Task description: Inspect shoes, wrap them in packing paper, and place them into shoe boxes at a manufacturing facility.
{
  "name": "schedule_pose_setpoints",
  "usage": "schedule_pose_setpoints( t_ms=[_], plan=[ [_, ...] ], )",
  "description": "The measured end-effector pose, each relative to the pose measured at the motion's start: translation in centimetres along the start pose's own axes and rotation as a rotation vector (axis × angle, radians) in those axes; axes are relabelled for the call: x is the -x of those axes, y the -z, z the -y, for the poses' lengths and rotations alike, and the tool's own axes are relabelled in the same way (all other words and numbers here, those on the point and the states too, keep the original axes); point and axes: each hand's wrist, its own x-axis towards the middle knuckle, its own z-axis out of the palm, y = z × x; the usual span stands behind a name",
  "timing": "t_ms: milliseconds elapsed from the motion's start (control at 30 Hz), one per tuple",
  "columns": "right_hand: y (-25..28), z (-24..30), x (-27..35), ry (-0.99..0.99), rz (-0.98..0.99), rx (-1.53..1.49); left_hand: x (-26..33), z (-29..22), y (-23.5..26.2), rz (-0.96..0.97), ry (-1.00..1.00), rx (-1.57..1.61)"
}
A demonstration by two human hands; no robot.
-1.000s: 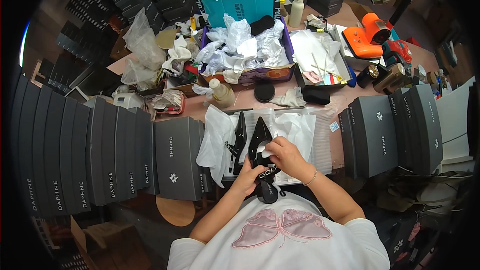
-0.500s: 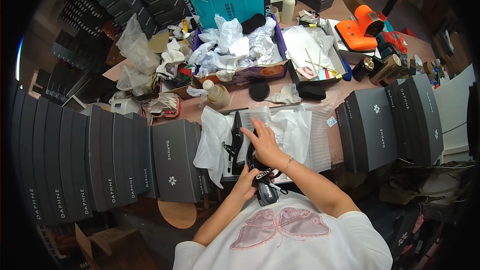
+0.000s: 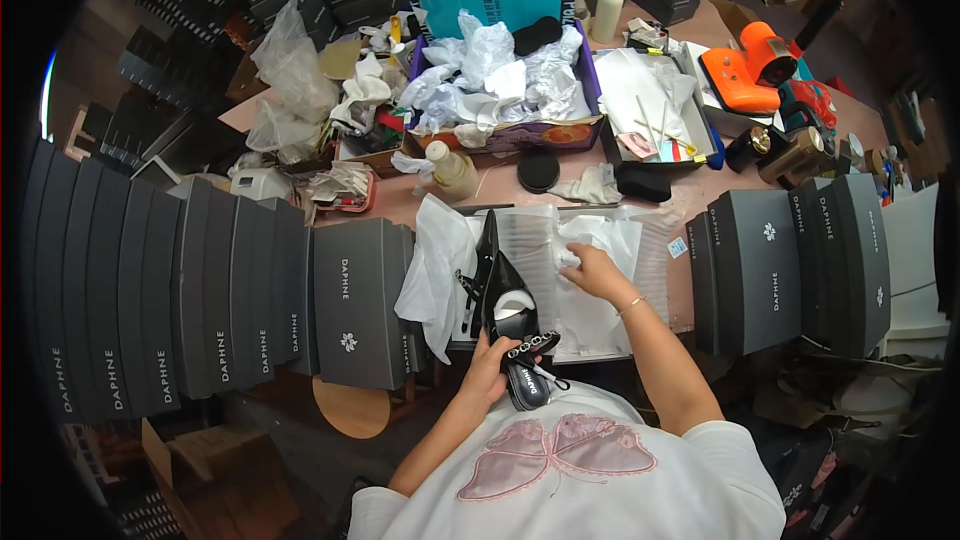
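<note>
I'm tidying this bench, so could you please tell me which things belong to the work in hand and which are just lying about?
In use:
left hand holding black shoe
right hand on white tissue paper

Lying about:
orange tool
purple box
cream bottle

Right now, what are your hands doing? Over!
Left hand grips the black shoe by its heel end. Right hand on a wad of white paper in the open box. Second black shoe lies alongside; nothing blocking.

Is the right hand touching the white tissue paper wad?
Touching. In the head view the right hand closes its fingers on the white tissue paper wad over the open box, no gap visible. The left hand grips the black shoe.
</note>
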Motion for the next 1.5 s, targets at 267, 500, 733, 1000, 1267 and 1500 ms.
schedule_pose_setpoints(
  t_ms=[267,500,733,1000,1267,1500],
  plan=[
    [-0.7,1.4,3.9,-0.025,-0.104,-0.370,-0.4,-0.3,0.1,0.011,0.013,0.002],
    [1.8,9.2,8.6,0.425,-0.223,-0.304,-0.7,-0.6,-3.8,0.163,-0.038,-0.144],
    [2.7,10.4,10.9,0.323,-0.297,0.049,-0.7,-0.5,-5.5,0.237,-0.064,-0.219],
    [1.0,10.5,10.2,0.307,-0.396,0.252,-0.9,-0.4,-5.5,0.229,-0.056,-0.294],
    [3.1,9.4,10.9,0.161,-0.315,-0.797,-0.9,-1.4,-4.1,0.193,-0.013,-0.201],
    [2.2,8.5,9.8,0.031,-0.245,-0.970,-0.4,-2.6,-4.7,0.237,0.003,-0.205]
  ],
)
